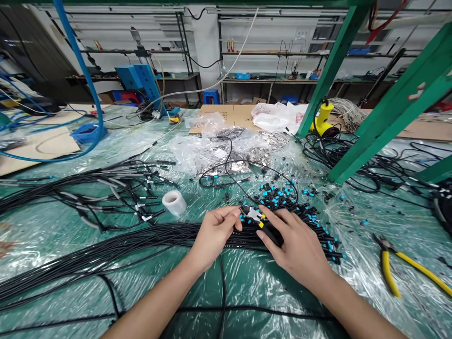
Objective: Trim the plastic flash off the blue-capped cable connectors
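My left hand (218, 231) pinches a thin black cable, most of it hidden by the fingers. In my right hand (298, 240) is a pair of cutting pliers (254, 215) with black and yellow handles, its jaws beside my left fingertips. Whether the jaws touch the cable I cannot tell. Beneath both hands runs a thick bundle of black cables (141, 242), many with blue ends at the right. Just behind the pliers lies a heap of small black and blue cut pieces (278, 195).
Yellow-handled pliers (386, 268) lie open at the right. A roll of clear film (174, 203) stands left of my hands. Bags of metal parts (226, 155) sit farther back. Green posts (339, 94) rise at the right near tangled black cables (381, 165). Another cable bundle (88, 183) lies left.
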The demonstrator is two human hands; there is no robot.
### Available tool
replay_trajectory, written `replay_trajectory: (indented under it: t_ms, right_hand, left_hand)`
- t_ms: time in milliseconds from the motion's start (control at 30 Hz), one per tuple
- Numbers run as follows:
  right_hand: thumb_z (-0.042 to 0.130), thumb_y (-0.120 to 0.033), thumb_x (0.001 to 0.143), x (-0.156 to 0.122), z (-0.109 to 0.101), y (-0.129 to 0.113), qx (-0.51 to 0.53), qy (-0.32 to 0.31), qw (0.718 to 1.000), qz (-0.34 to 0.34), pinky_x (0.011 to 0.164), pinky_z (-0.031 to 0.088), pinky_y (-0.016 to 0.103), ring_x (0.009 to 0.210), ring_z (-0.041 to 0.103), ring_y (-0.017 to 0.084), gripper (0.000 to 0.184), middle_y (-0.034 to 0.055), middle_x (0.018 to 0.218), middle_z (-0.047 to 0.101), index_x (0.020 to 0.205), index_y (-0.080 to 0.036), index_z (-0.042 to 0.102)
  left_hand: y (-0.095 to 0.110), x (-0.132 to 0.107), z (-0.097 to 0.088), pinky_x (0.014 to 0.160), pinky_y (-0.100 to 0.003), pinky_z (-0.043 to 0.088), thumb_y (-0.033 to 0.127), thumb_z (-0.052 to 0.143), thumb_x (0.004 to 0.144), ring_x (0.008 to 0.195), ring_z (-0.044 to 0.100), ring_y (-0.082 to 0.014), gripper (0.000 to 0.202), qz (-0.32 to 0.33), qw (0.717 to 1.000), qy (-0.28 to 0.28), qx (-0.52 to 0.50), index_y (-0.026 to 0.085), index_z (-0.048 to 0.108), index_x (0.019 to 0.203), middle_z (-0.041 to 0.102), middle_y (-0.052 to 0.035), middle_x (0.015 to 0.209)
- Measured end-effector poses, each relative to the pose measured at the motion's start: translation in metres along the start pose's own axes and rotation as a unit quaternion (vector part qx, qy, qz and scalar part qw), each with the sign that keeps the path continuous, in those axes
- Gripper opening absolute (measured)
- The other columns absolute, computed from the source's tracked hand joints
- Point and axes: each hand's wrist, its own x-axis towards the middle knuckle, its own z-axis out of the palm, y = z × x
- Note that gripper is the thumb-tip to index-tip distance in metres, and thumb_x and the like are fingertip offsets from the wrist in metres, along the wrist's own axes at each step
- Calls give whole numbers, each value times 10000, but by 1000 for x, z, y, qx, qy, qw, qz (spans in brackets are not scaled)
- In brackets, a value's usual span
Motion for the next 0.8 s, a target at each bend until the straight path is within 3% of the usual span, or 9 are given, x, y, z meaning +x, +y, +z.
replay_trajectory:
  t_ms: [200,400,633,800]
  right_hand:
    - [465,-521,919,3,2,3,-39,44,998,-22,949,435,471,1079,479,259,604,91,1187,510,1474,-329,321]
    - [465,-537,914,2,4,4,-39,44,998,-11,967,426,483,1090,462,268,622,108,1194,489,1477,-311,328]
    - [397,-547,940,-1,7,1,-14,-3,1000,16,893,482,461,994,522,248,611,85,1123,530,1497,-328,272]
    - [379,-521,955,-1,6,0,-13,-28,999,18,825,516,420,948,572,234,557,66,1052,562,1475,-330,319]
  left_hand:
    - [-8,1,5,507,-198,252,393,572,861,490,343,-34,283,25,998,39,37,146,680,949,584,29,623]
    - [-9,1,5,545,-201,290,380,577,861,508,355,-41,273,33,997,47,42,166,700,978,609,31,635]
    - [-10,-1,9,530,-212,263,386,582,854,488,318,-34,308,35,998,43,31,140,672,692,595,23,619]
    - [-9,-1,10,519,-208,245,381,578,858,481,290,-30,345,40,998,39,25,130,623,626,541,32,590]
